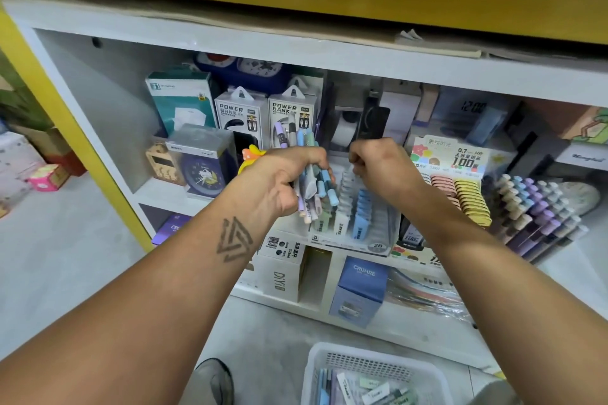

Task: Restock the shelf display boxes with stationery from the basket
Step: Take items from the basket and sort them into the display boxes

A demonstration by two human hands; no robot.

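Note:
My left hand (pixel 283 181) grips a bundle of pastel pens (pixel 311 181), blue, green, purple and white, held in front of the middle shelf. My right hand (pixel 378 164) hovers just right of it with fingers curled, pinching something small over the tiered display box (pixel 355 217); what it pinches is hidden. That box holds rows of white and blue items and is marked 2B at its front. The white basket (pixel 371 368) stands on the floor at the bottom, with more pens and erasers inside.
Right of the tiered box stand a lead-refill display (pixel 457 187) and a rack of pastel pens (pixel 533 207). Power bank boxes (pixel 241 115) and clocks fill the shelf behind. A blue Cruhre box (pixel 360 289) sits on the lower shelf. A shoe (pixel 214 378) shows by the basket.

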